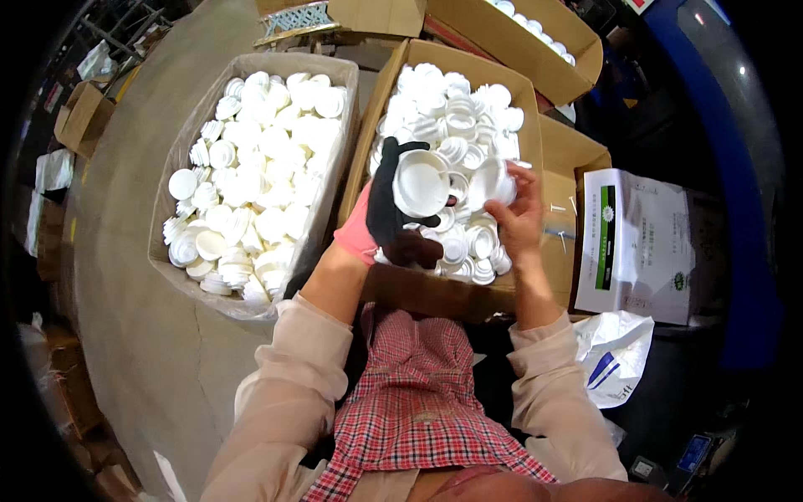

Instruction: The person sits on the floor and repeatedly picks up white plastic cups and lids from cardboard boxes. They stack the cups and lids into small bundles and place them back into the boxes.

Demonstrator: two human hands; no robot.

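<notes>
Caps [456, 125] in box [368, 151]; bin [171, 159] left.

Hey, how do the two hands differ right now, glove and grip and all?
The left hand wears a black and pink glove; the right hand is bare. The left hand holds a wide white cap with its hollow side facing up; the right hand grips a smaller white cap. Both are raised over the same open cardboard box of white caps.

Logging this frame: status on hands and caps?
Left hand, gloved, holds white cap. Right hand, bare, holds another cap. Both over open box of caps. Nothing blocking.
</notes>
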